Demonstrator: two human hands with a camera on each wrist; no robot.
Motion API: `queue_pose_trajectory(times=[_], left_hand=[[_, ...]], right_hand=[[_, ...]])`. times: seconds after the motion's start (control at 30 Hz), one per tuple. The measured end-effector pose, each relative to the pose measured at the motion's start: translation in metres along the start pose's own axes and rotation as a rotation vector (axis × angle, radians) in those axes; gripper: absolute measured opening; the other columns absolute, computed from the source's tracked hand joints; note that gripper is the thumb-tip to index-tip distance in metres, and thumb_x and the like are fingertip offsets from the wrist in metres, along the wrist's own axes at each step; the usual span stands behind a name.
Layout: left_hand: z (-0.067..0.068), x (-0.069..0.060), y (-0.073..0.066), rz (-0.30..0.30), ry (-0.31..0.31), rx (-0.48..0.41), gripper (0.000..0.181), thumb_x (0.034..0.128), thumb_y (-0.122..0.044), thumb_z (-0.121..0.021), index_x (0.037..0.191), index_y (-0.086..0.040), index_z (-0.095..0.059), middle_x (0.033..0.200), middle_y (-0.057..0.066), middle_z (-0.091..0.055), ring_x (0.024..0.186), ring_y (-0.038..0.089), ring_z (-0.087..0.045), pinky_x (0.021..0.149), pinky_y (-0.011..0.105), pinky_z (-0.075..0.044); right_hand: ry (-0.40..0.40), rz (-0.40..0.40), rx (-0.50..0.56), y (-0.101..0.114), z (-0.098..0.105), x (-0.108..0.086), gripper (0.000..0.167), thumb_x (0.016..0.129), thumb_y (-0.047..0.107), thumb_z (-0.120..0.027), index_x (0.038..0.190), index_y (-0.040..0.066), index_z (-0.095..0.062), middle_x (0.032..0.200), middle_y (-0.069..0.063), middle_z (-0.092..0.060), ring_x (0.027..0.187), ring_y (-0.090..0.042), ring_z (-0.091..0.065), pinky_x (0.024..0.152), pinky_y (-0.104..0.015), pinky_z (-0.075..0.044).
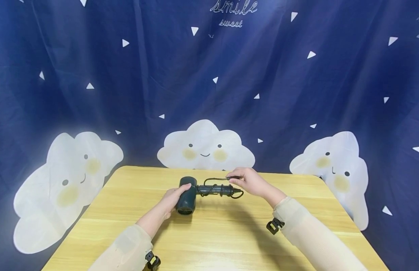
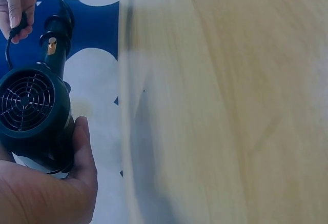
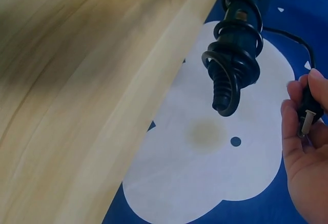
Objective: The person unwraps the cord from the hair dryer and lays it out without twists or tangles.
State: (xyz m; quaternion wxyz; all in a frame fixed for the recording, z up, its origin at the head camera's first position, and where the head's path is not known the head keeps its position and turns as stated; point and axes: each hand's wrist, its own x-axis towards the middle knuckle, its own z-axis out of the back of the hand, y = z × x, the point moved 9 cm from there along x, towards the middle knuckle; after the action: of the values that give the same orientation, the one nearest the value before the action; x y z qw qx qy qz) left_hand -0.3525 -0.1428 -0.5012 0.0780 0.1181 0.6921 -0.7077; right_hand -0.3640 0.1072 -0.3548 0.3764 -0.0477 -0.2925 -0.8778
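Observation:
A dark green hair dryer (image 1: pixel 186 195) is held above the table, its handle pointing right. My left hand (image 1: pixel 171 198) grips its barrel, thumb on top; in the left wrist view the round grille (image 2: pixel 26 101) shows close to that hand. The black power cord (image 1: pixel 214 179) winds several times around the handle (image 3: pixel 240 34). Beyond the handle's end, my right hand (image 1: pixel 251 181) pinches the cord's plug (image 3: pixel 309 107) between thumb and fingers. Metal prongs stick out of the plug in the right wrist view.
Beneath both hands lies a light wooden table (image 1: pixel 213 241). A dark blue curtain (image 1: pixel 209 94) with white clouds and triangles hangs behind its far edge. Black straps with buckles (image 1: pixel 275 226) sit at the wrists.

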Motion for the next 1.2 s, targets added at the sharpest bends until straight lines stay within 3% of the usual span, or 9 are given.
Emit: queue_pose_trajectory(times=[0.47, 0.7, 1.2], left_hand=[[-0.001, -0.003, -0.003, 0.002, 0.009, 0.002, 0.078, 0.0865, -0.060, -0.068, 0.130, 0.004, -0.057, 0.101, 0.011, -0.073, 0.086, 0.023, -0.072, 0.079, 0.032, -0.058], [-0.001, -0.004, -0.004, 0.000, 0.002, 0.006, 0.080, 0.0857, -0.061, -0.068, 0.131, 0.004, -0.056, 0.101, 0.011, -0.073, 0.085, 0.023, -0.073, 0.078, 0.031, -0.057], [-0.002, -0.005, -0.005, -0.007, 0.023, 0.002, 0.077, 0.0872, -0.059, -0.067, 0.131, 0.003, -0.057, 0.101, 0.011, -0.073, 0.085, 0.022, -0.072, 0.078, 0.031, -0.057]], right_hand=[[-0.087, -0.041, 0.031, -0.009, 0.007, 0.003, 0.021, 0.095, 0.008, -0.069, 0.115, 0.007, -0.074, 0.108, -0.004, -0.072, 0.101, -0.023, -0.067, 0.089, -0.044, -0.054], [-0.089, -0.067, 0.042, -0.020, 0.004, 0.003, 0.023, 0.096, 0.012, -0.067, 0.118, 0.007, -0.073, 0.110, -0.005, -0.072, 0.104, -0.024, -0.067, 0.092, -0.045, -0.054], [-0.161, -0.115, 0.050, -0.046, 0.004, -0.002, 0.024, 0.095, 0.011, -0.068, 0.117, 0.002, -0.073, 0.112, -0.010, -0.072, 0.105, -0.029, -0.067, 0.092, -0.046, -0.054]])
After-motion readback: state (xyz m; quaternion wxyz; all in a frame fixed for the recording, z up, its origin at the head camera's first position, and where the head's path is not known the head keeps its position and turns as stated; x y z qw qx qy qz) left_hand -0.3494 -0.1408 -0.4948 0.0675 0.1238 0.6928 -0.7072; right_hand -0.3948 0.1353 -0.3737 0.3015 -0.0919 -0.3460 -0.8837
